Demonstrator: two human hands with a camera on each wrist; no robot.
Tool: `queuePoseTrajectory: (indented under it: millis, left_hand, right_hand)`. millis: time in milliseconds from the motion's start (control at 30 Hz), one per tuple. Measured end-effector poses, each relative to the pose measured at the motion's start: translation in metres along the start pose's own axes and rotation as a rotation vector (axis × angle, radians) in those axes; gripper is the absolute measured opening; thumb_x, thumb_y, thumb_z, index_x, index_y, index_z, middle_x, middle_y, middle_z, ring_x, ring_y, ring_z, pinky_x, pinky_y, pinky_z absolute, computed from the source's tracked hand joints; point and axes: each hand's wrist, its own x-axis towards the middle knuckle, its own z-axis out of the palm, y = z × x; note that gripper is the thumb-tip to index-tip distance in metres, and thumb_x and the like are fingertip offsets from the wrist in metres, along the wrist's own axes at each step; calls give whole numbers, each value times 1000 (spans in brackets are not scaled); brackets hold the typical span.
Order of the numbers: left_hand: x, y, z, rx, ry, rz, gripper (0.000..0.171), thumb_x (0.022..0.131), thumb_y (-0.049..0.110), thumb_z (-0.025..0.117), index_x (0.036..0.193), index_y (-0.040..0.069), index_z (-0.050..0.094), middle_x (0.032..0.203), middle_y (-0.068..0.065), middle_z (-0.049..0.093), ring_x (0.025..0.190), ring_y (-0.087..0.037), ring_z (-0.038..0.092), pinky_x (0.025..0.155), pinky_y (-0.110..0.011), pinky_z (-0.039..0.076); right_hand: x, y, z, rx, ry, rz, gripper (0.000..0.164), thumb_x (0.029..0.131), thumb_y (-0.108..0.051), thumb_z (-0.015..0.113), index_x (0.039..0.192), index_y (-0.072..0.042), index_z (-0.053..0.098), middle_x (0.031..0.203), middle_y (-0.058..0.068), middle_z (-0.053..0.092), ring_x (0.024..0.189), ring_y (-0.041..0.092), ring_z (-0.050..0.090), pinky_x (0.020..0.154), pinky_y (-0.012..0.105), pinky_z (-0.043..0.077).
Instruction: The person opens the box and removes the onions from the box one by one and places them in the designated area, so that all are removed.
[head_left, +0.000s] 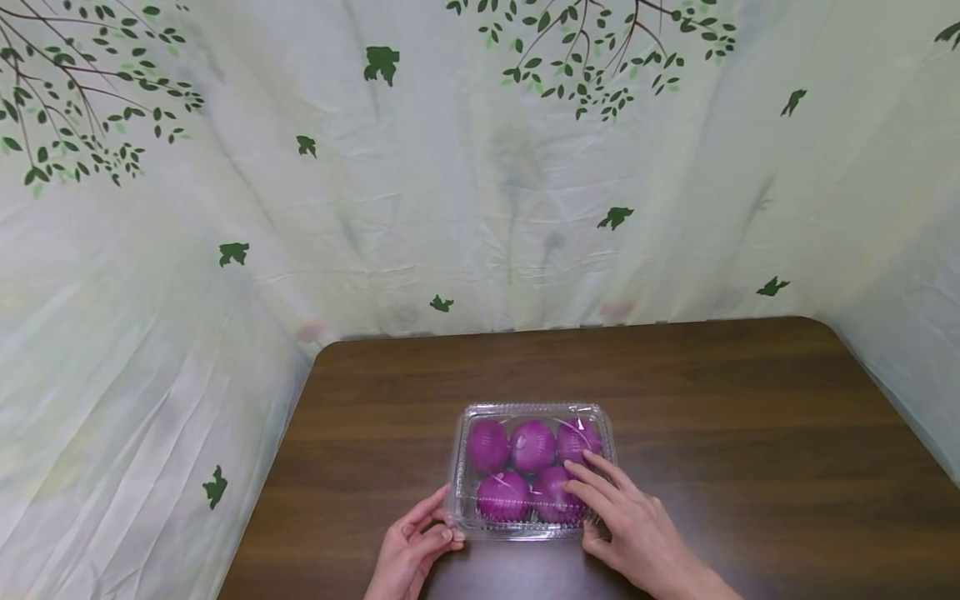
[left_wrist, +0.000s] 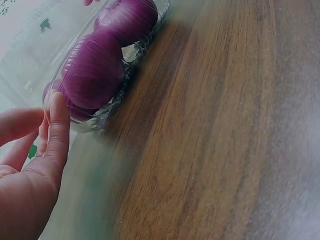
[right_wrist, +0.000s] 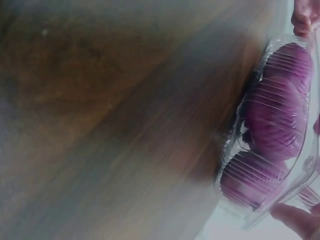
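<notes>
From my head cam: I've got a clear rectangular plastic box [head_left: 525, 535] sitting on the dark brown wood-grain table [head_left: 375, 433], near the edge of the shot closest to me. It's packed with round, glossy purple onions [head_left: 533, 446]. I can count three in the far row and two in the near one, with my fingers covering a bit of the right side. My bare left hand [head_left: 408, 550] has the near left corner between thumb and fingers. My bare right hand [head_left: 630, 521] has its fingers loosely spread over the clear top, thumb down by the near right corner. Behind it all hangs a pale fabric backdrop [head_left: 450, 183] printed with leafy branches and green shapes.

Left wrist cam: closer look at that pinch, my thumb and finger on the edge at the end of the box. The onions show through the clear side, and table grain fills most of the rest.

Right wrist cam: kinda blurry. The box runs down the right side, three onions lined up behind its ribbed wall. My right thumb is at the rim at the bottom, and my left fingertips are up at the far end. Can't tell from here how hard the right one's pressing.
</notes>
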Motion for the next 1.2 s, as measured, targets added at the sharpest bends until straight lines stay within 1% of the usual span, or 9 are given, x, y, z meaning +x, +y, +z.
queuePoseTrajectory:
  millis: [233, 433, 500, 667, 733, 867, 933, 1067, 1200]
  left_hand:
    - [-2, 1, 4, -21, 18, -22, 56, 88, -17, 53, 128, 19, 65, 102, -8, 58, 88, -18, 67, 84, -32, 56]
    - [-3, 1, 5, -35, 17, -32, 56, 89, -16, 53, 129, 22, 65, 101, -7, 57, 89, -17, 67, 85, -32, 56]
    - [-4, 1, 5, -32, 17, -26, 56, 89, -16, 53, 129, 21, 65, 100, -7, 57, 89, -17, 67, 85, -32, 56]
    - [-5, 1, 4, -37, 9, -17, 55, 89, -16, 51, 133, 15, 62, 103, -9, 59, 90, -18, 66, 85, -33, 56]
    - [-6, 1, 5, -37, 8, -12, 55, 89, -17, 51, 133, 16, 62, 105, -9, 59, 91, -18, 66, 86, -33, 55]
    - [-6, 1, 7, -28, 12, 12, 56, 90, -16, 49, 135, 16, 60, 105, -9, 57, 91, -17, 65, 86, -32, 55]
    - [-6, 1, 8, -3, 18, 25, 56, 90, -16, 49, 139, 11, 56, 105, -9, 56, 91, -17, 65, 85, -32, 55]
    - [-7, 2, 12, 118, 55, 30, 57, 90, -13, 51, 146, -2, 42, 110, -12, 54, 91, -16, 65, 82, -33, 56]
    - [-7, 7, 20, 297, 150, 12, 61, 90, -10, 54, 147, -7, 33, 127, -23, 46, 102, -14, 62, 82, -35, 56]
  right_hand:
    - [-1, 0, -2, 21, -22, -6, 63, 68, 6, 60, 129, -8, 63, 143, 11, 52, 132, 35, 45, 50, 4, 32]
    - [1, 1, -8, 6, 1, -31, 64, 67, 10, 62, 128, -9, 63, 142, 7, 54, 130, 30, 48, 70, 16, 54]
    - [0, 2, -10, 15, -10, -20, 65, 66, 11, 63, 128, -10, 62, 143, 6, 53, 131, 28, 48, 73, 18, 54]
    - [-1, 4, -17, 76, -57, 15, 66, 65, 10, 63, 128, -11, 61, 144, 8, 50, 132, 26, 45, 63, 8, 44]
    - [0, 6, -20, 93, -53, 17, 64, 65, 8, 65, 125, -11, 61, 143, 9, 50, 131, 25, 45, 69, 7, 45]
    - [5, 10, -28, 128, 25, -28, 56, 64, 3, 68, 118, -11, 62, 136, 10, 54, 126, 25, 49, 97, 13, 41]
    - [7, 12, -31, 155, 85, -52, 53, 63, 2, 69, 114, -10, 63, 132, 11, 57, 122, 26, 51, 105, 16, 35]
    - [12, 16, -35, 211, 166, -71, 47, 65, -1, 69, 111, -9, 64, 127, 12, 60, 118, 27, 53, 105, 18, 35]
    - [17, 19, -36, 218, 197, -79, 43, 67, -2, 70, 109, -7, 65, 124, 13, 62, 116, 28, 55, 105, 20, 36]
